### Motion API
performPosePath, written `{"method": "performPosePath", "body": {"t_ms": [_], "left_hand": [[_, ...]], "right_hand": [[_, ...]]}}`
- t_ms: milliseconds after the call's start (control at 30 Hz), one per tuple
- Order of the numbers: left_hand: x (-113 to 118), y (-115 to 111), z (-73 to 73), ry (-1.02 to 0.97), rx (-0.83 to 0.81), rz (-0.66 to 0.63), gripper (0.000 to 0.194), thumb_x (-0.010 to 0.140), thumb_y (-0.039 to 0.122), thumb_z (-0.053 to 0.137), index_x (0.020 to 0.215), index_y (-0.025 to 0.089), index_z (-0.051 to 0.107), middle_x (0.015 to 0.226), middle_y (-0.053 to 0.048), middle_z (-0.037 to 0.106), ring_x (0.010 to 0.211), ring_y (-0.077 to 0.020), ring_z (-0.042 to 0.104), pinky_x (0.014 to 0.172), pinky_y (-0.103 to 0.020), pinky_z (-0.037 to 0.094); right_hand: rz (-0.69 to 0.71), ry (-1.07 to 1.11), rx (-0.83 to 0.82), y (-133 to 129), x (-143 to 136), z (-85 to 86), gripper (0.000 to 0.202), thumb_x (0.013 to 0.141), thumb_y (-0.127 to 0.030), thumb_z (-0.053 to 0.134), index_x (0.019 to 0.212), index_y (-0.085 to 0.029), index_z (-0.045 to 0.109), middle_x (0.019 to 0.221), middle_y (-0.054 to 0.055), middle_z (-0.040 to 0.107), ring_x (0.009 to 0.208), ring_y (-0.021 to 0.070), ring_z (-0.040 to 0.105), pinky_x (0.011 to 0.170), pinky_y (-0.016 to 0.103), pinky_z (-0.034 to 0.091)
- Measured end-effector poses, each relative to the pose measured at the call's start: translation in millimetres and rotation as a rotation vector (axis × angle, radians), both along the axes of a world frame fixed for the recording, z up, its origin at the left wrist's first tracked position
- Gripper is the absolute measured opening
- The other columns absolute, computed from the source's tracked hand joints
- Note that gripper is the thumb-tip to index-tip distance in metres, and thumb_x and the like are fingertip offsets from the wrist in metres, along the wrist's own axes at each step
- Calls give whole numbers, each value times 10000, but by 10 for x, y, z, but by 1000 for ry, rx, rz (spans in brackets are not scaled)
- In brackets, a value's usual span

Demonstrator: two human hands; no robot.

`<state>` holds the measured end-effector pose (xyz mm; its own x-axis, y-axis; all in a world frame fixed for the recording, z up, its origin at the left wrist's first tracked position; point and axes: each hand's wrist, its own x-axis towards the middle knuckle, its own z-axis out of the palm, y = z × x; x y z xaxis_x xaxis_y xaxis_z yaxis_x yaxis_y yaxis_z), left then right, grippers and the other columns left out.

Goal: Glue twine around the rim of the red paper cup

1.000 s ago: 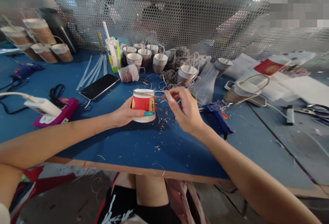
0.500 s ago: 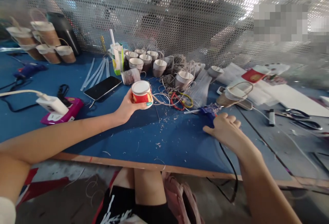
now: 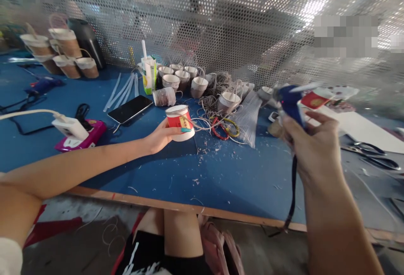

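My left hand (image 3: 162, 134) is closed around a red and white paper cup (image 3: 179, 119), held just above the blue table with its bottom end tipped slightly. A pale cord runs from the cup towards the tangle of cord behind it. My right hand (image 3: 315, 140) grips a blue hot glue gun (image 3: 290, 100), raised over the right side of the table. A glue stick juts from the gun's back, and its black cable hangs below my wrist. Motion blurs the gun, and its nozzle is hard to make out.
Several small wrapped cups (image 3: 199, 86) stand at the back beside tangled cord (image 3: 217, 90) and clear glue sticks (image 3: 248, 117). A phone (image 3: 130, 109), a drink carton (image 3: 148, 75) and a pink power strip (image 3: 82, 135) are on the left. Scissors (image 3: 372, 153) lie right.
My right hand has taken hold of the glue gun and lifted it off the table, up and to the right. The cup in my left hand has tilted a little.
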<state>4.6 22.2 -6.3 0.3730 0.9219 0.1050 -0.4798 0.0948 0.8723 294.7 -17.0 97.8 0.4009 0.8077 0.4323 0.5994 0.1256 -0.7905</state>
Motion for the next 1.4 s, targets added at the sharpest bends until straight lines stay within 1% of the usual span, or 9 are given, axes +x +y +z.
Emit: {"method": "performPosePath", "body": {"t_ms": [100, 200, 300, 400, 500, 633, 733, 933, 1400], "left_hand": [[-17, 2, -2, -10, -16, -11, 419, 590, 269, 849, 981, 211, 711, 962, -27, 760, 950, -224, 685, 879, -358, 526], [-39, 6, -11, 18, -10, -38, 409, 624, 261, 835, 1012, 205, 715, 1031, -51, 763, 1030, -259, 679, 934, -403, 515], [-48, 7, -21, 44, -8, -54, 373, 659, 259, 812, 1017, 203, 721, 1058, -59, 765, 1072, -280, 677, 968, -440, 507], [-43, -5, -23, 24, -15, -54, 375, 645, 262, 815, 1007, 210, 733, 1043, -55, 774, 1053, -288, 690, 986, -461, 504], [-40, -29, -18, 28, -19, -53, 389, 623, 250, 823, 1000, 200, 741, 1039, -64, 779, 1047, -300, 694, 1003, -473, 495], [-36, -57, -3, 49, -22, -34, 368, 629, 264, 823, 978, 190, 736, 977, -56, 783, 1000, -294, 706, 981, -481, 505], [-22, -65, 13, 70, 0, -47, 393, 617, 288, 850, 984, 205, 733, 984, -50, 781, 994, -283, 707, 957, -460, 518], [-13, -82, 33, 115, 23, -33, 407, 623, 319, 872, 987, 209, 726, 983, -48, 779, 1010, -278, 700, 982, -463, 505], [-11, -87, 24, 167, 73, -34, 401, 640, 309, 865, 991, 200, 704, 1047, -54, 768, 1058, -266, 684, 1002, -443, 493]], "right_hand": [[327, 482, 95, 88, -274, 163, 138, 819, -199, 535, 721, -240, 446, 612, -52, 367, 502, 96, 353, 500, 297, 317], [418, 685, -114, 177, -493, 200, 240, 813, -96, 379, 613, -209, 448, 609, -20, 394, 522, 91, 367, 527, 292, 355], [565, 785, -352, 212, -596, 80, 191, 743, -148, 385, 585, -205, 477, 519, -37, 316, 478, 89, 260, 491, 289, 321], [805, 784, -414, 169, -609, -96, 87, 622, -230, 469, 642, -205, 550, 469, -79, 241, 440, 74, 134, 425, 277, 255], [866, 800, -375, 97, -583, -221, 117, 585, -221, 496, 667, -199, 578, 506, -49, 409, 354, 44, 151, 341, 258, 160], [962, 784, -324, 41, -547, -337, 192, 725, -335, 558, 648, -179, 639, 592, 19, 598, 241, 55, 347, 251, 255, 179], [921, 625, -271, 10, -546, -444, 319, 770, -462, 696, 625, -179, 671, 429, -1, 553, 237, 110, 440, 247, 253, 275], [839, 386, -247, -50, -588, -593, 403, 803, -479, 747, 533, -192, 661, 339, 0, 508, 336, 137, 508, 414, 301, 487], [772, 283, -348, -86, -633, -574, 505, 787, -485, 732, 408, -211, 543, 355, 13, 510, 376, 136, 533, 464, 298, 514]]}}
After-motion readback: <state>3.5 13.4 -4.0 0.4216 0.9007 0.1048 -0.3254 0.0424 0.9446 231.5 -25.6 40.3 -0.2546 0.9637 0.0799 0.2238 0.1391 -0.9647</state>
